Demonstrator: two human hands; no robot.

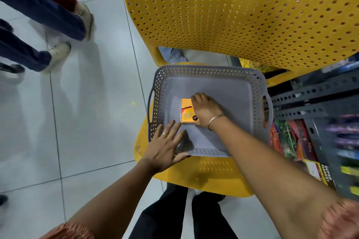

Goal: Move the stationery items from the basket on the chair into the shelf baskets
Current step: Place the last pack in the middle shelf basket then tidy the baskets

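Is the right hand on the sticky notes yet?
Touching. The head view shows the right hand lying over the right edge of the sticky notes in the grey basket, with no gap visible.

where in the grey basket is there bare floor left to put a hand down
Most of the basket floor is bare: the far strip below the chair back and the right side by the handle. Crowded only at centre-left, where the right hand covers the sticky notes pack and the left hand overlaps the near-left corner.
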